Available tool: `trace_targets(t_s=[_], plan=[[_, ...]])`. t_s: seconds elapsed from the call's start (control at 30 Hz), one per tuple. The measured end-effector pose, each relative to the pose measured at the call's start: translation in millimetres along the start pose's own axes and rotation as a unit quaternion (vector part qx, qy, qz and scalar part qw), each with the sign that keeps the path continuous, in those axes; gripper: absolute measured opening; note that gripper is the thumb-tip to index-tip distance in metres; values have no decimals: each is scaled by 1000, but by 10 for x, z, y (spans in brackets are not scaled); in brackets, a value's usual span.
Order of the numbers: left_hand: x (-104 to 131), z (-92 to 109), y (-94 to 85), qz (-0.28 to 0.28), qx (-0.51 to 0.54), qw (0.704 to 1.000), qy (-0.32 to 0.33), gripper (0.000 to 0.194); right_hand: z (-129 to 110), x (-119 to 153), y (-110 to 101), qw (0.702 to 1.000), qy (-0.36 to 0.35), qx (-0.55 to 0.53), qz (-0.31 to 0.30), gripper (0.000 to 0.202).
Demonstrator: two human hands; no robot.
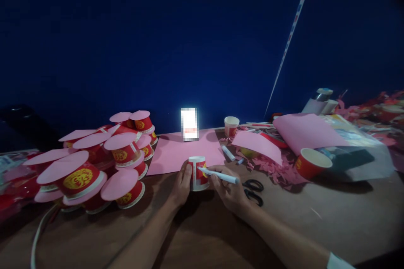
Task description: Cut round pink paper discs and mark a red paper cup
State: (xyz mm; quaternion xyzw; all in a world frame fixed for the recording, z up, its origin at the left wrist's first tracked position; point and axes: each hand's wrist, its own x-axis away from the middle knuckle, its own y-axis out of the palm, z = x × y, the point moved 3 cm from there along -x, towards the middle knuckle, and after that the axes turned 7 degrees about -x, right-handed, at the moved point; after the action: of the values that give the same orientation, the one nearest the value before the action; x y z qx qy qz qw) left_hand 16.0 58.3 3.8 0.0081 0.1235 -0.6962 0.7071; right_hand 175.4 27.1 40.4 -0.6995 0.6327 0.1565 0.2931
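Observation:
A red and white paper cup [198, 178] stands upside down on the brown table, its narrow end up. My left hand [182, 183] is closed around the cup's left side. In my right hand [227, 191] is a white marker [224, 176], its tip at the front of the cup. Behind the cup a pink sheet [176, 149] lies flat, with a bright pixelated rectangle [190, 124] above it. Black-handled scissors [254, 191] lie just right of my right hand.
At the left, red cups with pink paper discs [121, 189] are piled up. Pink paper scraps [277, 170], loose markers [228, 153], an upright cup [231, 126] and a tilted cup [313, 164] lie right. A blue partition [176, 46] rises behind the table.

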Motion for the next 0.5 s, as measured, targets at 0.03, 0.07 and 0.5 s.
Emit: trace_targets(t_s=[0.03,0.07,0.5], plan=[[0,3,0,0,1,1000,-2,43,-12,-4,-1,1000,0,1,-1,15],[0,6,-1,0,2,1000,-3,43,-23,-7,-3,1000,0,2,0,14],[-4,-25,-25,15,-3,1000,-24,47,39,33,3,1000,16,5,8,17]])
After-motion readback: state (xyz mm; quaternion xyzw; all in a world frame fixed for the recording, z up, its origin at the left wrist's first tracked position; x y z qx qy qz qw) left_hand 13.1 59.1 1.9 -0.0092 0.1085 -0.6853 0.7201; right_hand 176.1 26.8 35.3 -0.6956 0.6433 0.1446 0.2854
